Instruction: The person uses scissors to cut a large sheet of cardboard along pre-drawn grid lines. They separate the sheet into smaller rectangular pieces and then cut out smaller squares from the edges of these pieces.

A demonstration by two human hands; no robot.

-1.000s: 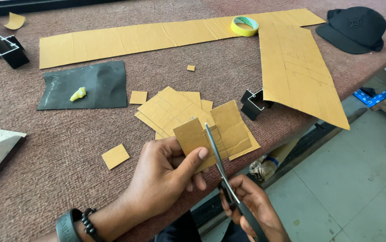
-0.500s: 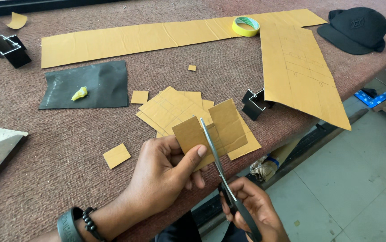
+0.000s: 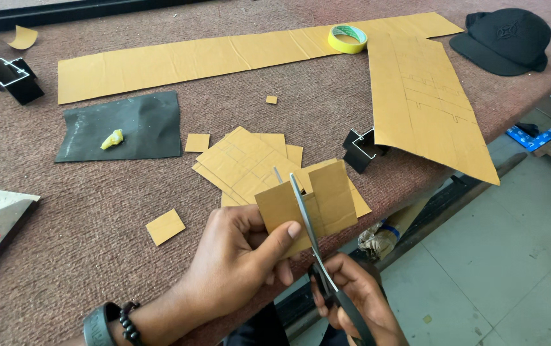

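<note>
- The card [image 3: 307, 204] is a small, flat piece of tan cardboard, held upright over the front edge of the desk [image 3: 83, 256]; a cut runs down its middle from the top.
- The left hand [image 3: 237, 263] pinches the card's left part, with the thumb pressed on its face.
- The right hand [image 3: 358, 301] is closed around the dark handles of the scissors [image 3: 310, 230], below the desk edge; the thin metal blades stand slightly apart in the cut.
- Behind the card, a pile [image 3: 250, 163] of flat tan pieces lies near the front edge.
- The desk has a rough, brownish carpet-like cover.
- A yellow tape roll [image 3: 347, 38] lies near the far edge.
</note>
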